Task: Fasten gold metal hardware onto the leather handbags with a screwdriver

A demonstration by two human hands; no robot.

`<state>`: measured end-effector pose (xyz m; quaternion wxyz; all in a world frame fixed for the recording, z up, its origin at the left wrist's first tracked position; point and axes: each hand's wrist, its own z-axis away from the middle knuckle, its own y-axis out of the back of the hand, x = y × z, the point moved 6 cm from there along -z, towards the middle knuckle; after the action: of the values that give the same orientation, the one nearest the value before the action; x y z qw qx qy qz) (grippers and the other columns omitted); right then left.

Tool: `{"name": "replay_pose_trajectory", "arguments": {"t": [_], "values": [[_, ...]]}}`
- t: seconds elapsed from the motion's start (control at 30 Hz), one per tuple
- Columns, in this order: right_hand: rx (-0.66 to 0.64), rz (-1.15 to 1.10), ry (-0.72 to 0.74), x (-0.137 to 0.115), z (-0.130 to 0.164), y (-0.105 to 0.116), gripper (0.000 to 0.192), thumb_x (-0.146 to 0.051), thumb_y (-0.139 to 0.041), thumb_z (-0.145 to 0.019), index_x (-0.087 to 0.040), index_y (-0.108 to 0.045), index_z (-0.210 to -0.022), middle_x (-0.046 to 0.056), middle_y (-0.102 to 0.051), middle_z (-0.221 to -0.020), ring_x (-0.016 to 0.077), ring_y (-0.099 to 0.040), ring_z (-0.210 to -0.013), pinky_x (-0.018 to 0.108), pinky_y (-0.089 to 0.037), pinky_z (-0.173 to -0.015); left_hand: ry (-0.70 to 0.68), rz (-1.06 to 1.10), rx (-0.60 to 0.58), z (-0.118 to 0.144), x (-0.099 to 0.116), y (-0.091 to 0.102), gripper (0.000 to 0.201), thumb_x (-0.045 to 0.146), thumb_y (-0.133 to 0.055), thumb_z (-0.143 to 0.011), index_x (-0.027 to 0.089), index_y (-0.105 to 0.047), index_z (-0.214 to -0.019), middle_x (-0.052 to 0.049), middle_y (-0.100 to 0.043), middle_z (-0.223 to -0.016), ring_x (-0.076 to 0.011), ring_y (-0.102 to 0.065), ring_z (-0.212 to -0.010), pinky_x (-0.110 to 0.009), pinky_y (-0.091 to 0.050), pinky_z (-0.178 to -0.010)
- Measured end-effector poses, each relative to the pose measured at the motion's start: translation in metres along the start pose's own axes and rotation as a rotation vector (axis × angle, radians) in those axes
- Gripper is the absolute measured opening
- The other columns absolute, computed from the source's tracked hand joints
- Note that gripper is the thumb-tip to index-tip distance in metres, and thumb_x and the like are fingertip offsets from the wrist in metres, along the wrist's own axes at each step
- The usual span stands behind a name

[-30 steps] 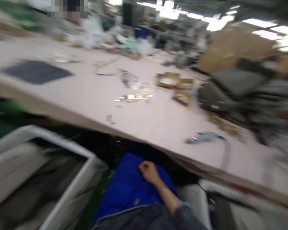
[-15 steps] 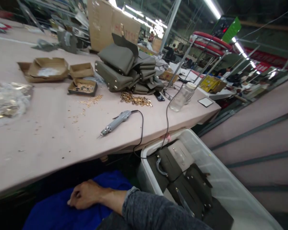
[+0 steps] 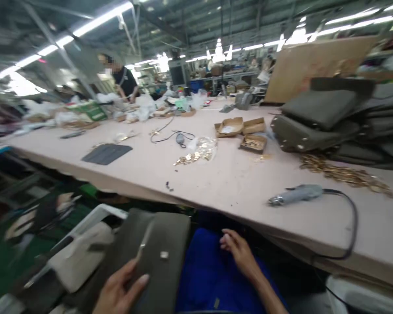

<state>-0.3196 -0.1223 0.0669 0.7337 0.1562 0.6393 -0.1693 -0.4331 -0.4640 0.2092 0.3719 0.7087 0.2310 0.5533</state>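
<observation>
left hand (image 3: 118, 292) grips the olive bag (image 3: 153, 253) at its lower edge, low left below the bench (image 3: 216, 183). right hand (image 3: 239, 253) loosely curled, empty, resting on blue cloth (image 3: 203, 274). bag looks stiff, probably light; hold by the edges.

the surface (image 3: 124, 168) is pale pink and plain. on it, beside the grey power screwdriver (image 3: 296, 194) with its black cord (image 3: 352, 226), lies a heap of gold metal fittings (image 3: 343, 174). behind that heap are stacked olive-green bags (image 3: 317, 120). left of the screwdriver stand brown cardboard trays (image 3: 240, 128) and a dark grey mat (image 3: 106, 153). below the surface's edge, the left hand (image 3: 118, 294) holds an olive-green bag (image 3: 150, 257) with a silver clasp; the right hand (image 3: 239, 253) rests on bright blue cloth (image 3: 209, 274).
</observation>
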Motion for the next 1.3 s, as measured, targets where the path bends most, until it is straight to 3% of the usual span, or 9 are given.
{"name": "replay_pose_trajectory", "arguments": {"t": [0.17, 0.3, 0.4, 0.57, 0.7, 0.83, 0.97, 1.1, 1.3], "values": [[0.002, 0.041, 0.139, -0.065, 0.023, 0.038, 0.077, -0.055, -0.074, -0.086, -0.025, -0.047, -0.152, 0.017, -0.06, -0.14, 0.0318, -0.058, -0.13, 0.05, -0.044, -0.112, -0.326, 0.137, -0.377, 0.01, 0.023, -0.022, 0.032, 0.036, -0.073, -0.083, 0.031, -0.072, -0.115, -0.008, -0.074, -0.119, -0.0318, -0.065, -0.122, -0.044, -0.053, -0.106], [-0.297, 0.107, 0.042, -0.103, 0.046, 0.027, 0.088, -0.05, -0.086, -0.075, -0.029, -0.05, -0.151, 0.014, -0.061, -0.14, 0.0339, -0.059, -0.129, 0.05, -0.047, -0.11, -0.413, 0.148, -0.597, 0.004, 0.072, -0.048, 0.033, 0.02, -0.071, -0.081, 0.029, -0.071, -0.113, -0.009, -0.071, -0.122, -0.0306, -0.061, -0.126, -0.043, -0.049, -0.109], [-0.31, 0.084, -0.006, -0.11, 0.056, 0.013, 0.085, -0.046, -0.088, -0.073, -0.028, -0.054, -0.148, 0.014, -0.066, -0.133, 0.0356, -0.063, -0.123, 0.048, -0.054, -0.102, -0.437, 0.099, -0.735, -0.001, 0.106, -0.057, 0.028, 0.016, -0.072, -0.077, 0.027, -0.074, -0.102, -0.007, -0.071, -0.107, -0.0302, -0.065, -0.111, -0.04, -0.051, -0.1], [-0.126, 0.1, -0.003, -0.08, 0.062, 0.015, 0.07, -0.045, -0.083, -0.08, -0.027, -0.058, -0.143, 0.012, -0.066, -0.134, 0.0333, -0.065, -0.121, 0.045, -0.054, -0.103, -0.352, 0.263, -0.62, -0.024, 0.132, -0.061, 0.014, 0.016, -0.064, -0.084, 0.023, -0.072, -0.093, -0.004, -0.069, -0.09, -0.0219, -0.065, -0.086, -0.033, -0.052, -0.081], [-0.039, 0.159, -0.031, -0.054, 0.067, 0.029, 0.073, -0.049, -0.082, -0.081, -0.025, -0.056, -0.144, 0.011, -0.063, -0.139, 0.0322, -0.059, -0.129, 0.044, -0.048, -0.111, 0.051, 0.822, -0.392, -0.051, 0.124, -0.074, 0.032, 0.042, -0.059, -0.096, 0.017, -0.062, -0.115, -0.006, -0.073, -0.082, -0.0167, -0.065, -0.061, -0.027, -0.053, -0.058], [-0.025, 0.148, -0.065, -0.048, 0.071, 0.035, 0.075, -0.05, -0.082, -0.08, -0.022, -0.055, -0.144, 0.012, -0.063, -0.138, 0.0336, -0.059, -0.129, 0.045, -0.05, -0.109, 0.355, 1.053, -0.547, -0.064, 0.138, -0.111, 0.064, 0.064, -0.063, -0.089, 0.01, -0.06, -0.123, -0.01, -0.073, -0.069, -0.0187, -0.066, -0.049, -0.024, -0.052, -0.044], [-0.002, 0.117, -0.089, -0.048, 0.071, 0.038, 0.071, -0.05, -0.083, -0.079, -0.022, -0.058, -0.14, 0.012, -0.065, -0.136, 0.0336, -0.061, -0.127, 0.044, -0.053, -0.106, 0.39, 1.131, -0.706, -0.069, 0.156, -0.134, 0.052, 0.047, -0.088, -0.071, 0.003, -0.071, -0.093, -0.019, -0.076, -0.079, -0.0209, -0.072, -0.059, -0.025, -0.059, -0.051], [-0.008, 0.143, -0.079, -0.047, 0.067, 0.04, 0.07, -0.05, -0.084, -0.078, -0.022, -0.059, -0.138, 0.011, -0.068, -0.132, 0.0336, -0.064, -0.121, 0.046, -0.053, -0.105, 0.447, 1.248, -0.672, -0.07, 0.15, -0.149, 0.045, 0.018, -0.09, -0.06, 0.002, -0.072, -0.098, -0.02, -0.078, -0.084, -0.022, -0.075, -0.066, -0.027, -0.063, -0.06], [-0.006, 0.243, -0.107, -0.04, 0.057, 0.046, 0.072, -0.054, -0.083, -0.076, -0.021, -0.06, -0.135, 0.012, -0.07, -0.126, 0.0334, -0.067, -0.114, 0.047, -0.054, -0.099, 0.362, 1.237, -0.652, -0.068, 0.139, -0.163, 0.043, 0.017, -0.088, -0.066, 0.003, -0.07, -0.102, -0.02, -0.078, -0.086, -0.0241, -0.077, -0.068, -0.027, -0.063, -0.06]]}}
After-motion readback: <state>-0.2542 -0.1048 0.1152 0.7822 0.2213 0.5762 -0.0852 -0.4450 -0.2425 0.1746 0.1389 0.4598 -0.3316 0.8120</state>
